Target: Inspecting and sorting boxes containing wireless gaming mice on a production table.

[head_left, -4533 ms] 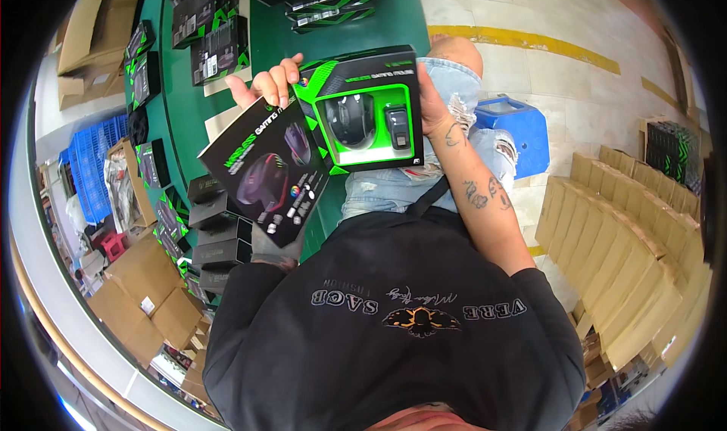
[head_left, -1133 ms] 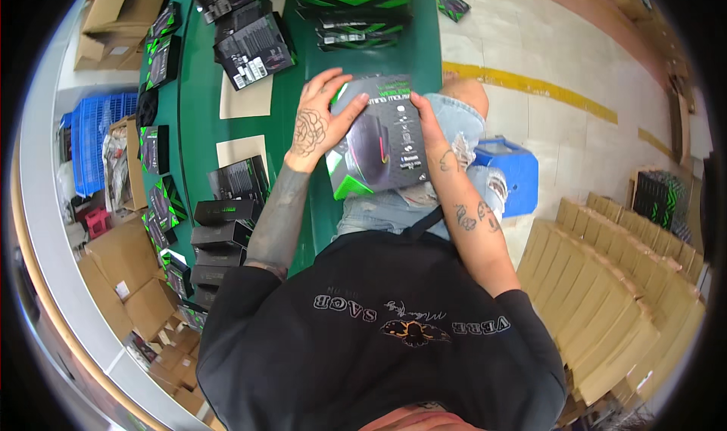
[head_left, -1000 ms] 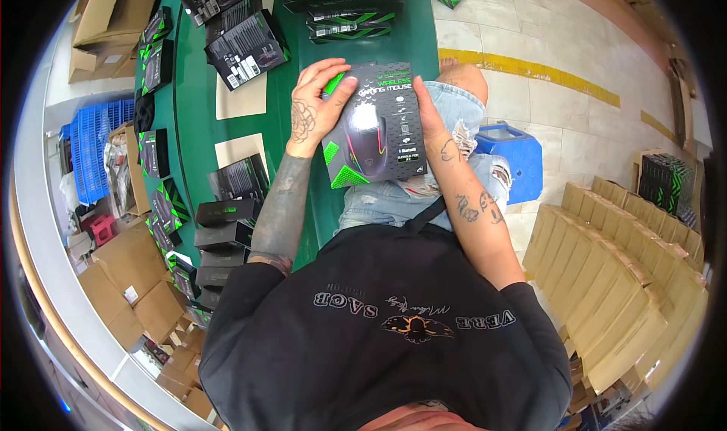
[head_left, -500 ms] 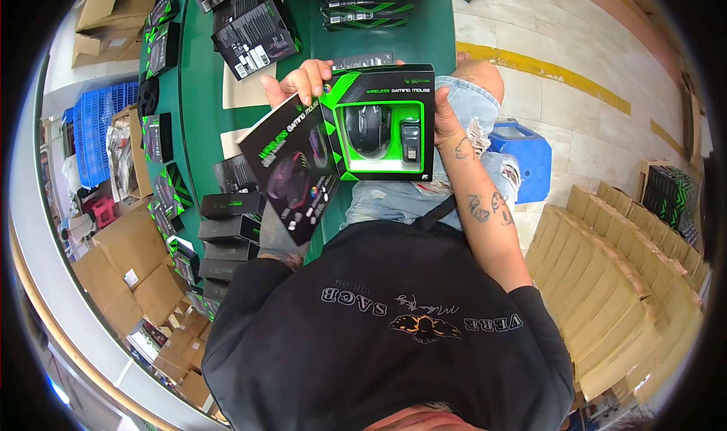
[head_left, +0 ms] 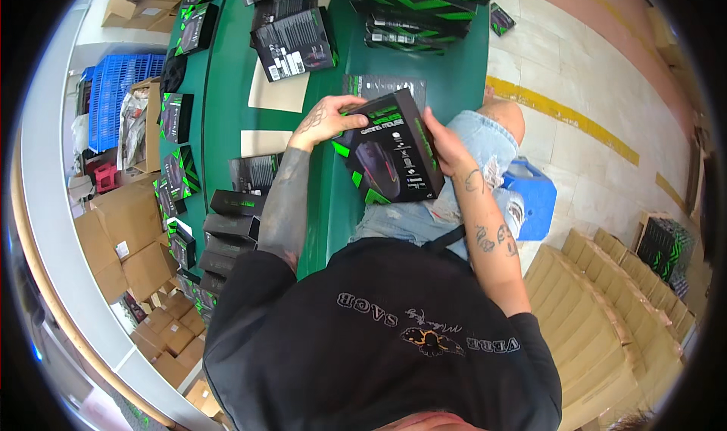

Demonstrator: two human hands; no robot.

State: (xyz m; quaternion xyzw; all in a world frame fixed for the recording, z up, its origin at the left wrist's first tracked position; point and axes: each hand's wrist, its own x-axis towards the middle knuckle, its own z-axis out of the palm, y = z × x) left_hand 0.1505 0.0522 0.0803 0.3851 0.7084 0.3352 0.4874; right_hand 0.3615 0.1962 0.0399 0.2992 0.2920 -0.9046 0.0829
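Observation:
A black and green mouse box [head_left: 390, 158] is held tilted above my lap, its front flap lying closed with a mouse pictured on it. My left hand [head_left: 329, 121] grips the upper left of the box, thumb on the front. Against the right side of the box rests my right hand [head_left: 448, 147], its fingers partly hidden behind. Just beyond the box, a dark printed box [head_left: 379, 83] lies on the green table [head_left: 326, 181].
Stacked mouse boxes [head_left: 413, 26] stand at the table's far end, and another row of dark boxes [head_left: 231, 227] is near my left elbow. A blue stool [head_left: 530, 204] sits to the right. Upright cartons [head_left: 591, 317] fill the lower right floor.
The front flap, open before with the mouse showing through the window, is now closed over it. My left hand has moved to the upper left of the box, which is tilted.

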